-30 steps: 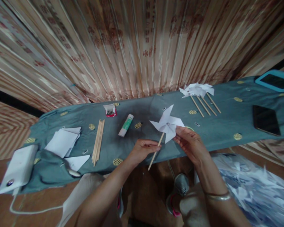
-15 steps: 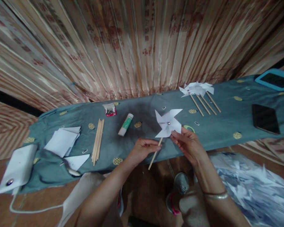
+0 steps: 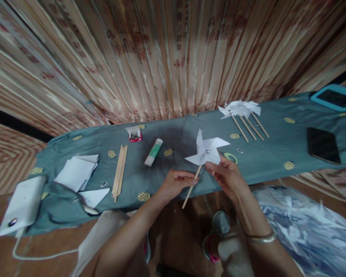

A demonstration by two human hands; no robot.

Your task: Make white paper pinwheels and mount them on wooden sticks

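Note:
My left hand (image 3: 175,182) pinches the wooden stick (image 3: 190,190) of a white paper pinwheel (image 3: 207,151) with a metal pin at its centre. My right hand (image 3: 227,177) touches the lower blade of the pinwheel with curled fingertips. The pinwheel stands just above the near edge of a blue-green cloth (image 3: 173,169). On the cloth to the left lie a glue stick (image 3: 153,152), a bundle of wooden sticks (image 3: 120,172) and a small red box of pins (image 3: 135,134).
Several finished pinwheels (image 3: 242,113) lie at the back right. A black phone (image 3: 323,145) and a blue-framed tablet (image 3: 334,98) sit at the right. White paper squares (image 3: 76,173) and a white power bank (image 3: 22,206) are at the left. A striped curtain hangs behind.
The pinwheel's blades have turned round the pin under my right fingers. Both hands have stayed in nearly the same place.

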